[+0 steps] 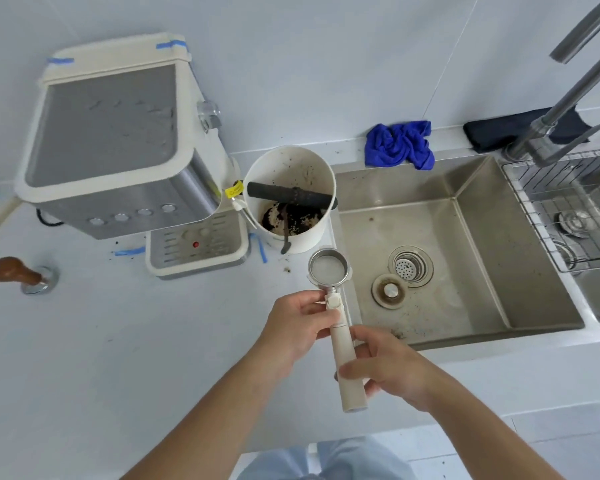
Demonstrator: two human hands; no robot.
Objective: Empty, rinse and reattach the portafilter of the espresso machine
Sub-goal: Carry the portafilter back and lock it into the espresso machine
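Note:
The portafilter [328,268] has a round steel basket and a long cream handle. Its basket looks empty and faces up. I hold it level over the counter edge just left of the sink [478,216]. My left hand [297,327] pinches the handle near the neck. My right hand [385,365] grips the handle's lower half. The cream and steel espresso machine [115,150] stands at the back left. A white knock box [291,199] with a black bar holds dark coffee grounds, between the machine and the sink.
A wooden-topped tamper [21,274] lies at the left on the white counter. A blue cloth [399,145] sits behind the sink. The steel faucet [565,98] rises at the right above a wire rack [565,209]. Coffee specks dot the sink floor near the drain [410,266].

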